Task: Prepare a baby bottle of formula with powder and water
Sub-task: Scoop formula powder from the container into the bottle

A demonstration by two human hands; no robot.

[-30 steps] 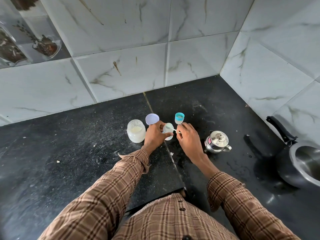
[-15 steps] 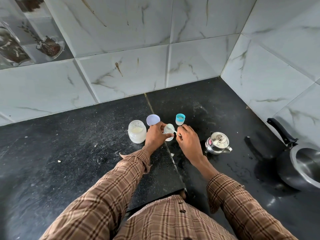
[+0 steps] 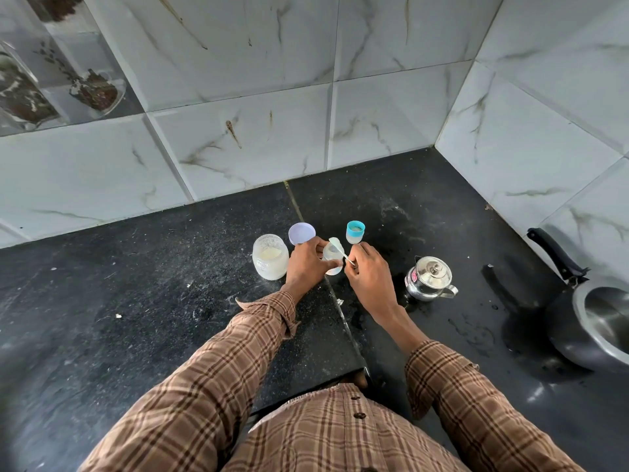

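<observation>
Right now the left hand (image 3: 306,264) wraps its fingers (image 3: 318,247) around a small clear baby bottle (image 3: 332,257) that stands on the black stone desk (image 3: 136,301), close to the seam between the two slabs. Its thumb lies across the front of the bottle and the fingers curl round the far side. The right hand (image 3: 369,277) pinches the thin handle of a white plastic scoop (image 3: 337,246) between thumb and fingertips, the other fingers curled in; the scoop's bowl is raised over the bottle's open mouth, tilted up and to the left. Whether powder lies in the scoop cannot be told.

Just left of the left hand stands an open clear jar of pale formula powder (image 3: 270,256), and its lavender lid (image 3: 302,233) lies flat on the desk behind the hand, near the jar. Behind the right hand, a little apart, stands the bottle's teal collar with cap (image 3: 355,232), upright. To the right of the right hand sits a small steel kettle (image 3: 429,278) with its lid on. Farther right, at the edge of view, is a dark pan with a black handle (image 3: 585,321), and water drops spot the desk between it and the kettle. Both forearms wear brown checked sleeves (image 3: 218,379)
</observation>
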